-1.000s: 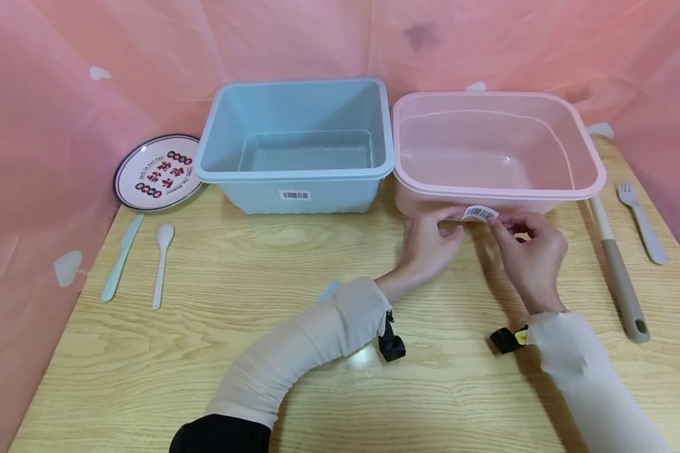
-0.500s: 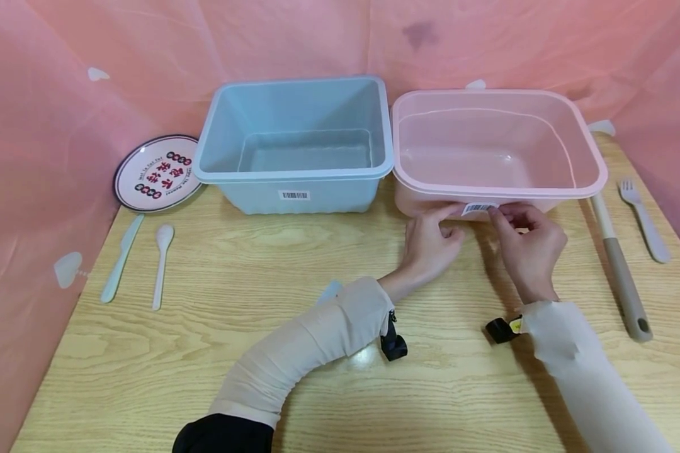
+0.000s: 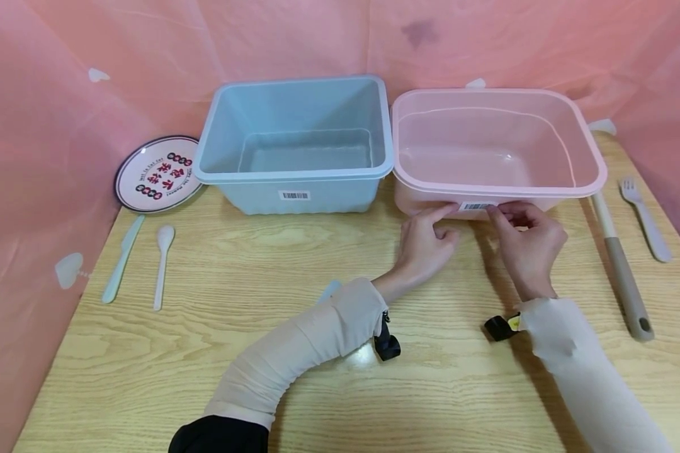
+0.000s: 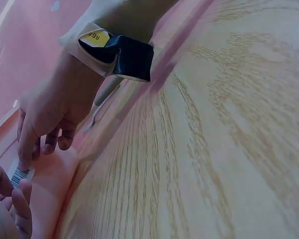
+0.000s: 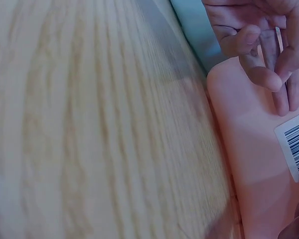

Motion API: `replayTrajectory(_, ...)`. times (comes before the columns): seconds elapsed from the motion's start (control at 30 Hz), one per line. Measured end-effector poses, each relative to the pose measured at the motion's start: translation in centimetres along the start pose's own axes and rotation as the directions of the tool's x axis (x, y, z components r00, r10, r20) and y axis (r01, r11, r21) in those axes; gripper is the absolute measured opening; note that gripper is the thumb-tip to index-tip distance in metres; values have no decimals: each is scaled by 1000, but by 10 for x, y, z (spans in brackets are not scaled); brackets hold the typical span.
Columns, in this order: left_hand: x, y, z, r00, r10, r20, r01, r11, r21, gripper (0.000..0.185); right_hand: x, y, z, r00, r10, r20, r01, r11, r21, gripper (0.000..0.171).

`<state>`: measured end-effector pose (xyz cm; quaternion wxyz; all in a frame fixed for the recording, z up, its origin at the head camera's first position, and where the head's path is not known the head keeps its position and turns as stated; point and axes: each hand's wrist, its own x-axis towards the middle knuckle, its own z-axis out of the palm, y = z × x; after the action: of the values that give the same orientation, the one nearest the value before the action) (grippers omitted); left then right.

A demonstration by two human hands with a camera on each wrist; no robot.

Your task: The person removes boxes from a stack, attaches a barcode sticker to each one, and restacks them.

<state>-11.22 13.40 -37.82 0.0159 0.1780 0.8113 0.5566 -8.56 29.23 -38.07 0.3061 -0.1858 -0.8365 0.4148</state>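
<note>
A white barcode sticker [image 3: 476,206] lies flat on the front wall of the pink tub [image 3: 595,170]. My left hand [image 3: 433,236] has its index finger stretched out and touches the wall at the sticker's left end, the other fingers loosely bent. My right hand [image 3: 524,236] presses its index fingertip on the sticker's right end. In the left wrist view that fingertip sits on the sticker [image 4: 21,174]. The right wrist view shows the sticker [image 5: 295,144] stuck smooth on the pink wall [image 5: 244,164], with my left hand [image 5: 259,45] just beyond it.
A light blue tub [image 3: 204,170] with its own barcode label stands left of the pink one. A printed plate [image 3: 155,171], a knife [image 3: 121,258] and a spoon [image 3: 161,264] lie at the left. A spatula [image 3: 620,270] and a fork [image 3: 646,220] lie at the right.
The sticker, held curled and loose between both hands a second ago, has been brought up onto the pink tub's front wall and now lies flat there. Both hands moved slightly toward the tub.
</note>
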Motion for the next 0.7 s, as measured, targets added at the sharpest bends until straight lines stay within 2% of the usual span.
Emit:
replayTrajectory(0.3, -1, 0, 3, 1000, 27, 10, -27, 999, 28, 42, 2, -3, -3, 1000, 4, 14, -3, 999, -49, 29)
replayTrajectory(0.43, -3, 0, 4, 999, 19, 30, -19, 1000, -3, 39, -1, -3, -5, 999, 20, 46, -17, 997, -75, 31)
replayTrajectory(0.57, -2, 1, 6, 996, 1, 90, 1, 1000, -25, 38, -5, -1, -7, 996, 26, 87, -20, 998, -64, 27)
replayTrajectory(0.7, 4, 4, 8, 987, -11, 159, 15, 1000, -22, 42, -7, -3, -7, 988, -41, 150, 37, 999, 26, 18)
